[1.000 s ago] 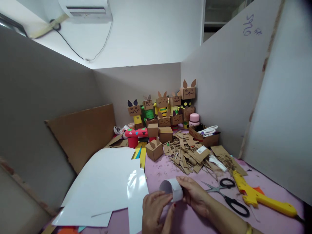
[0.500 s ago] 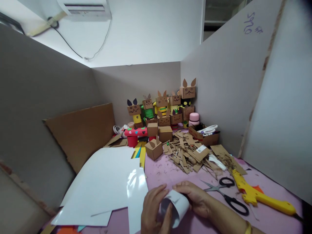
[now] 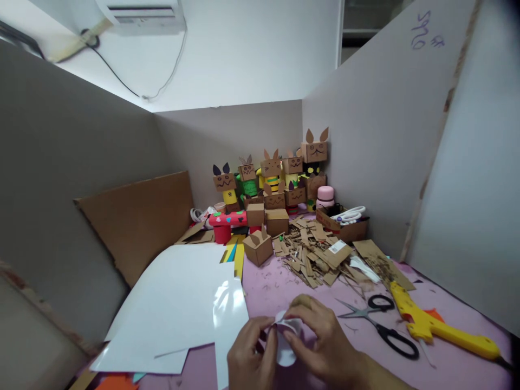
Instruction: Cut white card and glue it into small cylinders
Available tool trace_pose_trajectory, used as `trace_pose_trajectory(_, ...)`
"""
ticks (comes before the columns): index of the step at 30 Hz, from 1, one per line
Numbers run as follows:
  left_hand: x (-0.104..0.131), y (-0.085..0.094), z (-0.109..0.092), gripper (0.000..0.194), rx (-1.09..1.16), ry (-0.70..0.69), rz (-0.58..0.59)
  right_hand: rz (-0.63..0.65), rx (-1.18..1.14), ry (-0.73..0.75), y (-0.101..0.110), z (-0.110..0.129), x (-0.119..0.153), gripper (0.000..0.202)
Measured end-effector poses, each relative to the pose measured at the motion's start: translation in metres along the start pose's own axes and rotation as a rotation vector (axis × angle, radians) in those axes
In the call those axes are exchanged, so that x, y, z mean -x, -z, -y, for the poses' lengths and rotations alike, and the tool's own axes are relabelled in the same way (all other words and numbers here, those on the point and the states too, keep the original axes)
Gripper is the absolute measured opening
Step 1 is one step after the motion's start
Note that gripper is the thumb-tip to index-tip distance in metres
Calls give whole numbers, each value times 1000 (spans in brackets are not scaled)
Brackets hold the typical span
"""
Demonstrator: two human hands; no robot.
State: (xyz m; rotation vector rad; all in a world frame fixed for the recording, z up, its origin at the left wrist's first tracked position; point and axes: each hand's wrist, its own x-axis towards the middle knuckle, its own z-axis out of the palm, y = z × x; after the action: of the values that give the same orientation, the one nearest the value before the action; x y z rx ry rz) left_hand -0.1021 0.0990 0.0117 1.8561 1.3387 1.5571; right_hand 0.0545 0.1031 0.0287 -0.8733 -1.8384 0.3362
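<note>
A small curled roll of white paper point(image 3: 286, 355) is between my two hands at the front of the table. My left hand point(image 3: 252, 352) pinches its upper left edge between thumb and fingers. My right hand point(image 3: 320, 338) grips the upper right edge, thumb toward the inside of the curl. The fingers cover part of the roll. To the right of my right hand lie scissors point(image 3: 371, 319) with black handles, blades apart. Beyond them rests a yellow glue gun point(image 3: 441, 327). Large glossy white sheets point(image 3: 174, 303) spread to the left of my left hand.
Cardboard scraps point(image 3: 311, 252) form a pile at mid-table, beside a small eared cardboard box point(image 3: 258, 248). Cardboard animal figures point(image 3: 271, 168) stand at the back. A carton point(image 3: 345, 225) holds a white cord. Grey partitions point(image 3: 365, 135) enclose the table; a brown cardboard sheet point(image 3: 142, 222) leans left.
The paper roll has been turned and its opening now faces more upward. My right hand has shifted from the roll's side to its top edge, and my left fingers now pinch the rim.
</note>
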Motion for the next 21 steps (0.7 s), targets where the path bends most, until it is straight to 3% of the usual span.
trace_pose_trajectory(12,-5,6,7,15,-126,-146,163,22,152,128,1,-6,1,20)
trace_pose_trajectory(21,-6,6,2,16,-121,-206,155,108,224,118,1,-4,1,22)
